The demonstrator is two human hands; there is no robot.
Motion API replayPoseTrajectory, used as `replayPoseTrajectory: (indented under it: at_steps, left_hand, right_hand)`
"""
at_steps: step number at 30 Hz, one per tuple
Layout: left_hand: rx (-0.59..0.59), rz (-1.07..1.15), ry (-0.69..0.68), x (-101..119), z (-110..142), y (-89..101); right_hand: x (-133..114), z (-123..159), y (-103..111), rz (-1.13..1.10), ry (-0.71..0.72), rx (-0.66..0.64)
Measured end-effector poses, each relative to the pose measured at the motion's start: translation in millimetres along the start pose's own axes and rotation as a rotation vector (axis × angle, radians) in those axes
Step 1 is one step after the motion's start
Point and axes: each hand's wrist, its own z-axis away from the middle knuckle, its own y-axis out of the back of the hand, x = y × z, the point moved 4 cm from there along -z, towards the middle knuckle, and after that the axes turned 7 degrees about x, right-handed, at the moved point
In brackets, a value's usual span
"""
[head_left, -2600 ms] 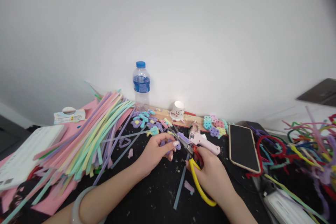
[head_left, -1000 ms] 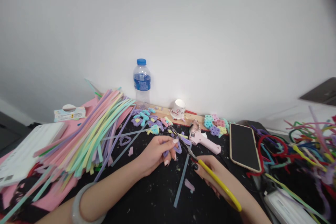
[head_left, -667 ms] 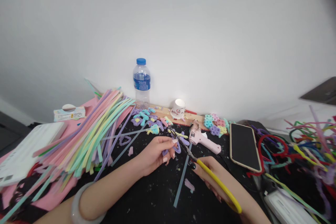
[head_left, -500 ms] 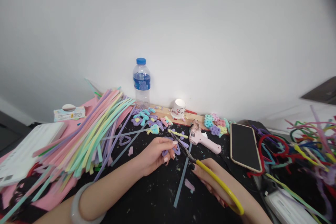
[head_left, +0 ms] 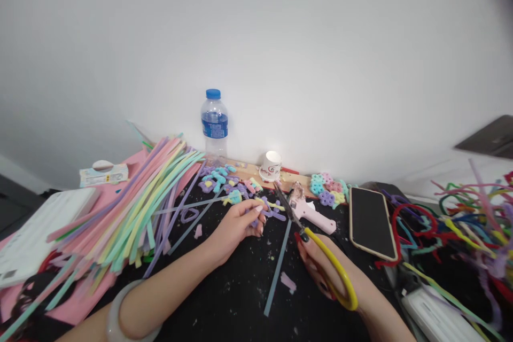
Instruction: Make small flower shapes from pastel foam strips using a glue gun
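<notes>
My left hand (head_left: 242, 220) is closed, thumb against fingertips, on a small purple pipe-cleaner piece (head_left: 255, 222) that the fingers mostly hide. A pair of scissors (head_left: 342, 281) with yellow handles is in my right hand (head_left: 318, 262). Its dark blades point up and away, just left of a pale pink hot glue gun (head_left: 319, 219), and look nearly closed. Beyond my left fingers lie purple and yellow pipe-cleaner bits (head_left: 276, 206). Finished pastel flowers (head_left: 327, 189) are heaped behind the glue gun. A translucent glue stick (head_left: 276, 278) lies between my hands.
Many pastel pipe cleaners (head_left: 132, 203) spread across the left side. A water bottle (head_left: 214, 127) and a paper cup (head_left: 271, 166) stand by the wall. On the right are a phone (head_left: 372, 223), a tangle of coloured pipe cleaners (head_left: 481, 219) and a white power strip (head_left: 444, 315).
The scissors have swung away from my left fingers, their tips now farther up and to the right. My left hand has shifted slightly up and away, still pinching the purple piece.
</notes>
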Motion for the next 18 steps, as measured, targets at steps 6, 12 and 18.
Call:
replayPoseTrajectory:
  at_steps: [6, 12, 18]
  left_hand:
    - [0.076, 0.015, -0.033, 1.0, -2.4, 5.5]
    - [0.242, 0.004, -0.076, 9.5, -2.5, 11.5]
    - [0.295, 0.001, -0.117, 11.2, -3.5, 14.5]
  right_hand:
    - [-12.3, 4.8, 5.6, 0.072, 0.118, -0.020]
    - [-19.8, 3.6, 2.3, 0.365, 0.159, 0.101]
    - [-11.5, 1.4, -1.1, 0.524, 0.183, 0.146]
